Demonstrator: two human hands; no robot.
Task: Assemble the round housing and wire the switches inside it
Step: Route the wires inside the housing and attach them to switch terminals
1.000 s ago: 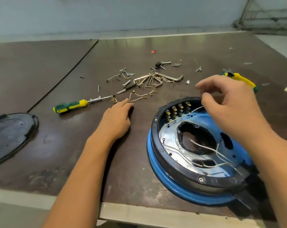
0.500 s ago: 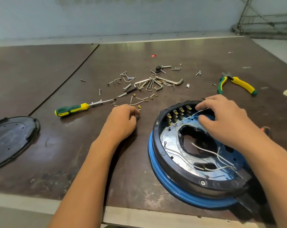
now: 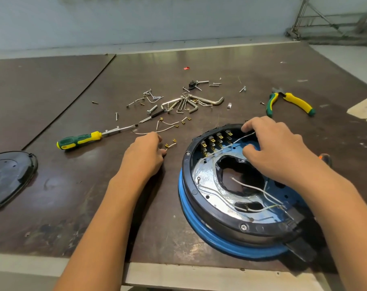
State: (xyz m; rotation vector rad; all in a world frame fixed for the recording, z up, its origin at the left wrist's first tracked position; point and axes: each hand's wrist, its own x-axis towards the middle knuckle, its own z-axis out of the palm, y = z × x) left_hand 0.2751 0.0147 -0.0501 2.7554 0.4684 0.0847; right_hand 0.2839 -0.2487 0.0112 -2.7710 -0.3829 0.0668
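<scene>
- Head view: the round housing point(image 3: 218, 220) lies flat on the counter point(image 3: 73, 206) at 4 o'clock in the picture, open side up.
- It looks heavy and hard, so we think it will stay put. We would hold it by its thick outer edge.
- The switches point(image 3: 216, 141) sit in a row inside, at 11 o'clock of the housing. They look small and easy to bend.
- The white wire point(image 3: 241, 138) is thin and bendy. We would hold it near its end.
- Our right hand point(image 3: 277, 152) reaches over the housing at 1 o'clock. Its grip seems to pinch the white wire between finger and thumb.
- Our left hand point(image 3: 144, 156) rests on the counter at 9 o'clock of the housing, fingers curled by a short wire point(image 3: 171, 145). We cannot tell if its grip holds anything.
</scene>
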